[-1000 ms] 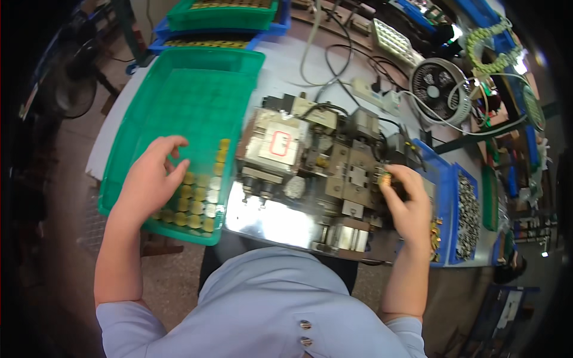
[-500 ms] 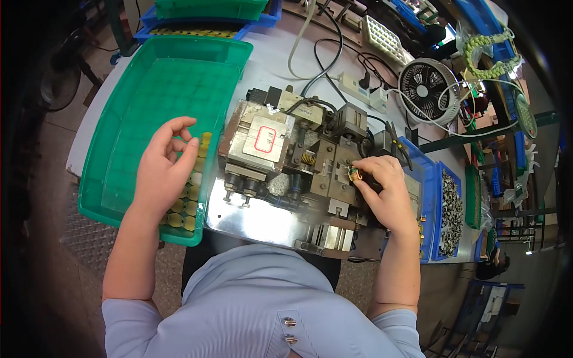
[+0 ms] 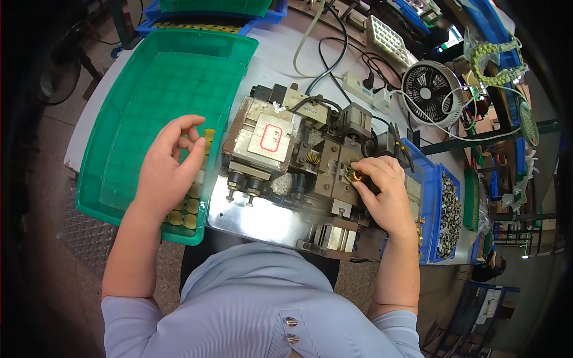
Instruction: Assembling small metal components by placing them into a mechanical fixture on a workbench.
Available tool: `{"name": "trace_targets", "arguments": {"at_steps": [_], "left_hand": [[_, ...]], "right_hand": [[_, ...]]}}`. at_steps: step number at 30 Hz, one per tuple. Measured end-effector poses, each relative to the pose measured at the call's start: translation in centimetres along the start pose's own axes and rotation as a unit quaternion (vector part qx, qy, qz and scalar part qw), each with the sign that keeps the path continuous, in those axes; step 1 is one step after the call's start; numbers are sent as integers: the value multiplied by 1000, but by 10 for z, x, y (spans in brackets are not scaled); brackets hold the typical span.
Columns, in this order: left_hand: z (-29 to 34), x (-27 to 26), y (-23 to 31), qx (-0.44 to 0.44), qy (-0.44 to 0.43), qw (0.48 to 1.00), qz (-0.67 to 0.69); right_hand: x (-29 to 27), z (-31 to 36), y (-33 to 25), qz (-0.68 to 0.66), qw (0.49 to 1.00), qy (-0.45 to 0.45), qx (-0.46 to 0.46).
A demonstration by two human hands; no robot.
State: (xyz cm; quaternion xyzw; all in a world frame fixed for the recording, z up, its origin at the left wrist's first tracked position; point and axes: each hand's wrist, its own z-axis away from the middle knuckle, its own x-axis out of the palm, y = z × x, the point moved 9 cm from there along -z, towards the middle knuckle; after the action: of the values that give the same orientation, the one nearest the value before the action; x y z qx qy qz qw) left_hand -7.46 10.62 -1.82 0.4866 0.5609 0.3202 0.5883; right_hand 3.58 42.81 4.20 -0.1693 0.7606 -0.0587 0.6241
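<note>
step in hand, as judged: presenting a small brass-coloured part [image 3: 353, 175] at the steel block [image 3: 326, 181] of the bench machine. right hand [image 3: 385, 192] pinches the part between thumb and fingers. left hand [image 3: 169, 170] loosely curled over the green tray [image 3: 149, 89], thumb and fingertips apart, nothing visible in it. fingers partly hide the part; contact with the block cannot be told. next move seems to call for steady, careful alignment.

On the table [image 3: 271, 62], a tray [image 3: 161, 95] lies left of the machine [image 3: 325, 170], bins [image 3: 425, 164] right, a fan [image 3: 425, 93] behind.
</note>
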Motion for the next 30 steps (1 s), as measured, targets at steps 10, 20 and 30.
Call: {"name": "trace_targets", "arguments": {"at_steps": [10,20,30], "left_hand": [[1,-1,-4,-4,-1,1000,0],[-2,34,96,206,-40,977,-24],[4,221,141,470,-243,821,-215]], "right_hand": [[-1,7,-26,129,990,27,-59],[4,11,-21,149,988,29,-23],[-67,63,19,60,972,220,56]]}}
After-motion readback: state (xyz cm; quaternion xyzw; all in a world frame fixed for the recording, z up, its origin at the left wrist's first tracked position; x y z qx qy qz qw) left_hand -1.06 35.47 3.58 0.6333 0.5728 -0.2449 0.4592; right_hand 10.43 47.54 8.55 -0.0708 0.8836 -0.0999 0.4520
